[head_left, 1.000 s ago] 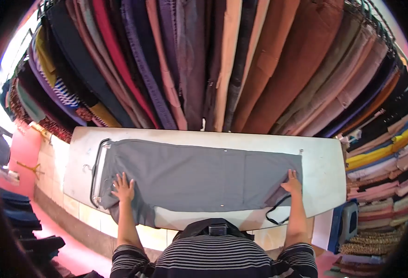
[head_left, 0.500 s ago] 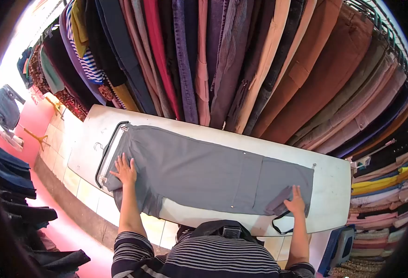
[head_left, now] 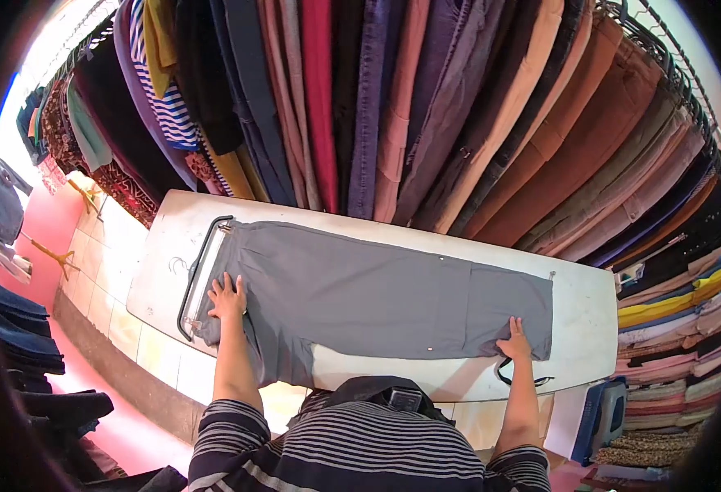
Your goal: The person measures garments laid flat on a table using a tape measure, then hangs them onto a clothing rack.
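Note:
Grey trousers [head_left: 360, 283] lie lengthwise across a white board [head_left: 590, 312], one leg stretched out to the right and the other partly hanging over the near edge. A black hanger [head_left: 193, 279] is clipped to the waistband at the left. My left hand [head_left: 227, 297] rests flat near the waistband, fingers spread. Close to the hem end, my right hand [head_left: 514, 338] lies on the near edge of the leg with its fingers extended. A thin black strap [head_left: 505, 373] loops beside my right wrist.
Many trousers [head_left: 426, 107] hang on a rail along the far side. Folded clothes [head_left: 676, 353] are stacked at the right, near a blue plastic item [head_left: 598, 418]. Dark garments [head_left: 57, 402] lie at the lower left, and a yellow stand [head_left: 53, 252] is on the left.
The dark turned-up patch at the leg's lower corner by my right hand now lies flatter. My right hand has shifted slightly up and left. My left hand stays near the waistband.

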